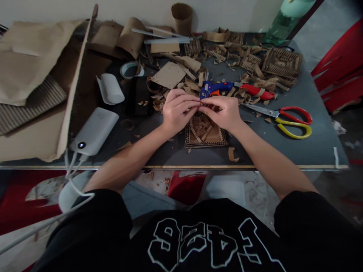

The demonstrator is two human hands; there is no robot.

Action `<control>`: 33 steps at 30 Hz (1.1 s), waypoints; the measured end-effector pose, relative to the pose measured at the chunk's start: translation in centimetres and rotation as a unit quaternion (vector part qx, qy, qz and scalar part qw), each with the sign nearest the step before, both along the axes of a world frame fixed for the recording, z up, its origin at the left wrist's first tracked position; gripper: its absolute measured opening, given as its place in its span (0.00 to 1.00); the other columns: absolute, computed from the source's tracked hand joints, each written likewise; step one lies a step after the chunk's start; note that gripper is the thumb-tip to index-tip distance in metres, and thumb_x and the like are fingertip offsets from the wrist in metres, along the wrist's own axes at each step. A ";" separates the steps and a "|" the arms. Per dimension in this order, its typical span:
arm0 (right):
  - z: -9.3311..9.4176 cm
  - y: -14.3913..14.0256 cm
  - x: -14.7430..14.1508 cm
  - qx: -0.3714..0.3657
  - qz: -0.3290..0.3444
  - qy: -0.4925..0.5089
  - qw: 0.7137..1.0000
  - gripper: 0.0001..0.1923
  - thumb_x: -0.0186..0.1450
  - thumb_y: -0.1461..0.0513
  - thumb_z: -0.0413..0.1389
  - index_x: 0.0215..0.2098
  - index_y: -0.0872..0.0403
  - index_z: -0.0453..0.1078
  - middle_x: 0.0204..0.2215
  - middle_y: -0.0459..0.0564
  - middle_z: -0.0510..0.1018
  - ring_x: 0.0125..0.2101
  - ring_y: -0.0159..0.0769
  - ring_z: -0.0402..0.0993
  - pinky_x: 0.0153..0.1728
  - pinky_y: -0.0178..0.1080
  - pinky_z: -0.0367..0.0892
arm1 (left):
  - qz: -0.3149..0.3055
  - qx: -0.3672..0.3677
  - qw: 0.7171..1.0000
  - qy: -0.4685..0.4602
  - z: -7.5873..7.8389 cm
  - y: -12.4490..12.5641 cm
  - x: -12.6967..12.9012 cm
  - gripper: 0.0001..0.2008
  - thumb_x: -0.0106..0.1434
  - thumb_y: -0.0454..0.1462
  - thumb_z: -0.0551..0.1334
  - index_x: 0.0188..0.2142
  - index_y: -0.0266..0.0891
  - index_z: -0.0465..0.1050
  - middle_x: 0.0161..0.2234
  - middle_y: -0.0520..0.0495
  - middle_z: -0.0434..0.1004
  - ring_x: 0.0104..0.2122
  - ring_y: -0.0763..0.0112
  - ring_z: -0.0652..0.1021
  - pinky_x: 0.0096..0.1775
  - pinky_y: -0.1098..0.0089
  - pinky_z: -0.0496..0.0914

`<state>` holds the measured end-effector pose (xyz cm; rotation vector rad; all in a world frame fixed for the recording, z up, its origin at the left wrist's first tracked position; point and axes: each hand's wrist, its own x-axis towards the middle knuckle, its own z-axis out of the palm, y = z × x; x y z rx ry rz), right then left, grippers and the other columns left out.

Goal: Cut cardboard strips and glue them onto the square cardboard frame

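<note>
My left hand (pixel 179 110) and my right hand (pixel 223 112) meet fingertip to fingertip over the table. Both pinch at one spot, and whatever small piece lies between the fingers is mostly hidden. Just below them sits a square cardboard tray (pixel 206 144) with corrugated strips along its edges. Loose cardboard scraps (pixel 202 128) lie inside it. Behind my fingers rests a blue glue gun (pixel 217 88) with an orange trigger. To the right of my right hand are scissors (pixel 293 117) with red and yellow handles.
A white power bank (pixel 95 130) with cables lies left, beside large cardboard sheets (pixel 31 71). Near it are a white curved piece (pixel 110 88) and a tape roll (pixel 132 70). Corrugated pieces (pixel 282 64), a red-handled tool (pixel 256 91) and a green bottle (pixel 287 22) are at right.
</note>
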<state>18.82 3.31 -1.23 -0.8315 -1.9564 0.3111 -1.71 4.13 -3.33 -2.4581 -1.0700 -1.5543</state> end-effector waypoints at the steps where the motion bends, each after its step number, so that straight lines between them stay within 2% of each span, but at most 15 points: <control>1: -0.1 0.1 0.1 0.003 -0.004 -0.005 1.000 0.21 0.67 0.43 0.62 0.43 0.49 0.84 0.37 0.49 0.88 0.29 0.38 0.84 0.30 0.39 0.78 | -0.005 -0.007 1.000 0.000 0.1 0.0 0.0 0.09 0.70 0.47 0.63 0.40 0.49 0.81 0.39 0.52 0.86 0.44 0.65 0.81 0.51 0.53 0.77; 8: -0.2 0.3 0.5 0.081 -0.021 -0.063 0.995 0.23 0.71 0.44 0.55 0.42 0.49 0.84 0.36 0.49 0.88 0.36 0.40 0.86 0.36 0.40 0.78 | -0.034 -0.033 0.999 -0.013 0.8 -0.7 0.3 0.12 0.72 0.47 0.60 0.40 0.46 0.80 0.40 0.52 0.86 0.44 0.69 0.81 0.51 0.58 0.76; 14: -0.2 0.2 0.7 0.121 -0.042 -0.119 0.985 0.25 0.74 0.45 0.51 0.44 0.52 0.83 0.37 0.50 0.88 0.37 0.38 0.86 0.36 0.37 0.77 | -0.062 -0.041 0.996 -0.051 0.9 -0.3 0.5 0.13 0.71 0.48 0.62 0.37 0.44 0.80 0.39 0.53 0.86 0.43 0.71 0.82 0.51 0.61 0.75; 22: -0.2 0.2 0.8 0.171 -0.047 -0.144 0.974 0.21 0.76 0.51 0.52 0.45 0.54 0.82 0.37 0.50 0.88 0.36 0.36 0.86 0.33 0.35 0.74 | -0.065 -0.065 0.993 -0.078 1.0 -0.5 0.7 0.12 0.70 0.46 0.64 0.33 0.43 0.80 0.37 0.53 0.87 0.41 0.72 0.82 0.50 0.62 0.74; 30: 0.2 0.2 0.9 0.159 -0.030 -0.172 0.972 0.21 0.76 0.51 0.51 0.47 0.53 0.82 0.36 0.51 0.87 0.35 0.36 0.85 0.32 0.35 0.74 | -0.045 -0.079 0.989 -0.115 0.7 -0.2 0.3 0.13 0.70 0.47 0.63 0.33 0.43 0.77 0.37 0.51 0.85 0.43 0.69 0.80 0.50 0.61 0.73; 33: 0.3 0.1 0.9 0.155 -0.022 -0.175 0.972 0.19 0.75 0.52 0.53 0.44 0.54 0.82 0.35 0.51 0.87 0.35 0.37 0.85 0.32 0.35 0.75 | -0.043 -0.086 0.984 -0.149 0.7 0.0 0.1 0.16 0.72 0.49 0.60 0.33 0.43 0.73 0.36 0.50 0.82 0.42 0.69 0.79 0.49 0.61 0.73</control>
